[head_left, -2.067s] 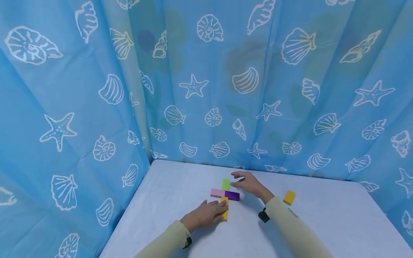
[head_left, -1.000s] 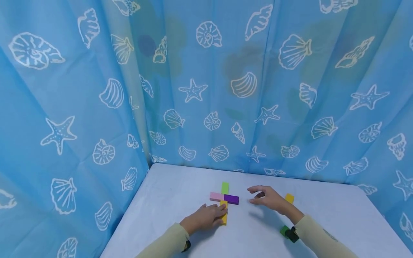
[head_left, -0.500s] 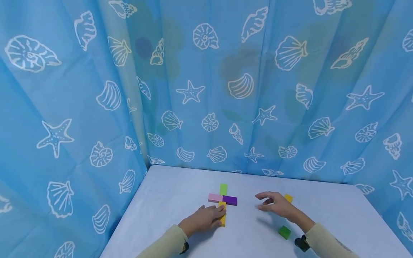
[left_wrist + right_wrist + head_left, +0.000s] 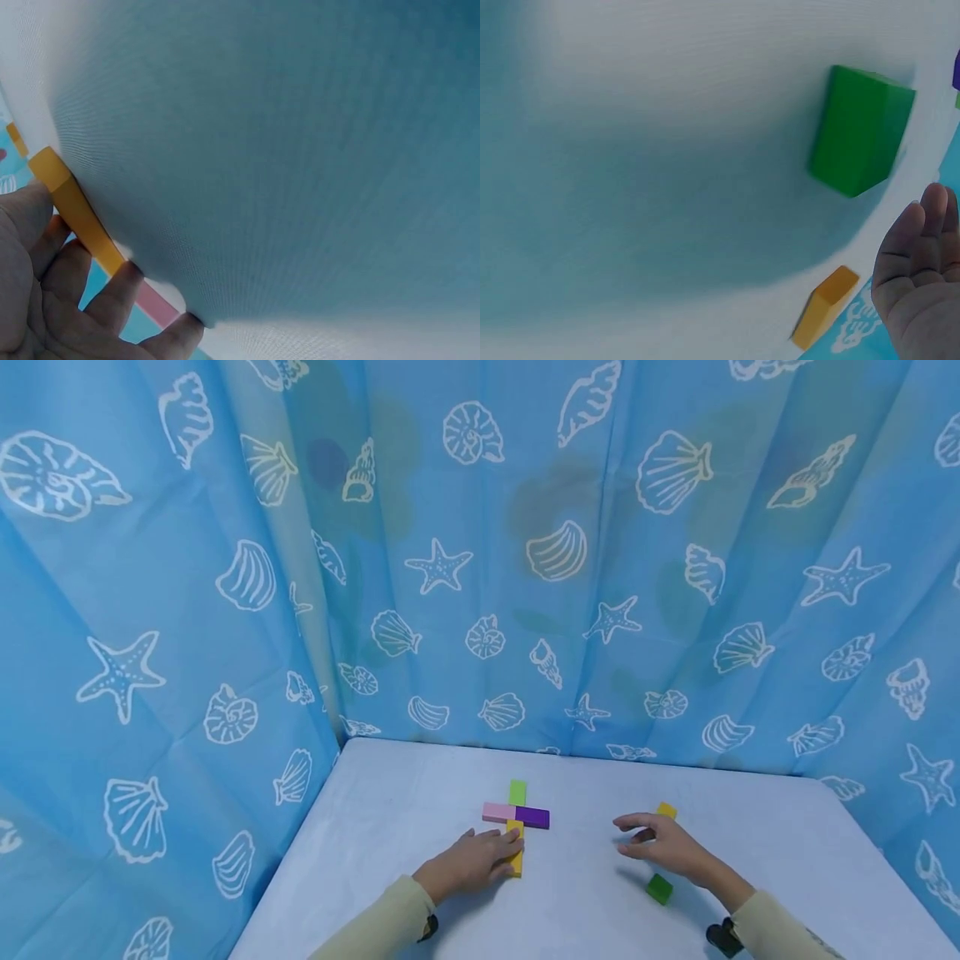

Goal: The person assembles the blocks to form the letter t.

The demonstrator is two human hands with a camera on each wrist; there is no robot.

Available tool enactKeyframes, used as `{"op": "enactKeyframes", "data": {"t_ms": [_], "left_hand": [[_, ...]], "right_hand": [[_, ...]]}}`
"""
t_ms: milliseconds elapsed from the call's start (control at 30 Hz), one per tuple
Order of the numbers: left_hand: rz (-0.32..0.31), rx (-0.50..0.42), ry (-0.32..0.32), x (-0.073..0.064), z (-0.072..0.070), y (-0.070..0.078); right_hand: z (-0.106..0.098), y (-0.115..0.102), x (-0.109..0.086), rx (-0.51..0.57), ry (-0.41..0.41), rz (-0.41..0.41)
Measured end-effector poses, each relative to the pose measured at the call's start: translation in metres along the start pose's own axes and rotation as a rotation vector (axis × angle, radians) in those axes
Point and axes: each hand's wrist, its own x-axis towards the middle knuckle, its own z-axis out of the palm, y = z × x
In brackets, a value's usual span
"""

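Note:
In the head view, my left hand (image 4: 468,862) rests on a yellow block (image 4: 515,860), fingers laid over it. The left wrist view shows the thumb near one end of this block and the fingers along it. The block is the near arm of a cross, with a pink block (image 4: 498,812) left, a purple block (image 4: 533,817) right and a light green block (image 4: 517,792) at the far end. My right hand (image 4: 671,847), fingers loosely bent and holding nothing, hovers beside a dark green block (image 4: 659,889). Another yellow block (image 4: 667,810) is partly hidden behind it.
The blocks lie on a white-covered table (image 4: 585,918). A blue curtain (image 4: 480,568) with white shell and starfish prints hangs along its back and left sides. Both wrists carry a dark strapped device (image 4: 724,937) under pale sleeves.
My right hand has moved from beside the light green block rightward, toward the loose blocks. The dark green block, earlier hidden by the right arm, now shows. My left hand stays on the yellow block.

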Motion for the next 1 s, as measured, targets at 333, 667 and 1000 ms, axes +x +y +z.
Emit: {"op": "enactKeyframes", "data": {"t_ms": [333, 667, 1000], "left_hand": [[-0.002, 0.003, -0.004, -0.001, -0.003, 0.004], [0.009, 0.026, -0.007, 0.001, -0.002, 0.000], [-0.002, 0.005, -0.015, 0.005, 0.001, -0.002]], "right_hand": [[-0.009, 0.017, -0.020, -0.047, 0.117, 0.102], [-0.009, 0.029, -0.035, -0.029, 0.133, 0.232], [0.005, 0.031, -0.035, -0.030, 0.109, 0.248]]}}
